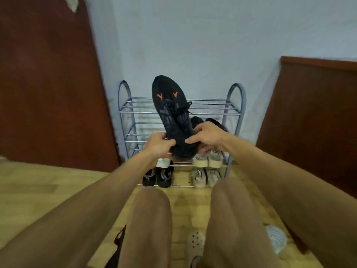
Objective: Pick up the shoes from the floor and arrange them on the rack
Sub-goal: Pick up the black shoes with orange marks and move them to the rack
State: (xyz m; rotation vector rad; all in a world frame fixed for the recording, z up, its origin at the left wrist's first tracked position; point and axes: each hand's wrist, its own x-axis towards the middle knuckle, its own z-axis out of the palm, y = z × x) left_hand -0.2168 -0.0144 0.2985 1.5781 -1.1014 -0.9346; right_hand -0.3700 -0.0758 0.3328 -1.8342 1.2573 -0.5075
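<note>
Fingers (193, 141) of the right hand (207, 136) and of the left hand (158, 145) are curled round the heel end of a black knit sneaker with orange arrow marks (170, 113), held toe-away in front of a grey metal tube rack (234, 99). The rack is set on tan floor tiles (38, 182) against a pale blue wall (193, 45), flanked by a dark red-brown door (48, 84) and a red-brown wooden panel (313, 117). Top-tier bars are exposed either side of the sneaker. A beige perforated clog (196, 242) is seen between the knees.
</note>
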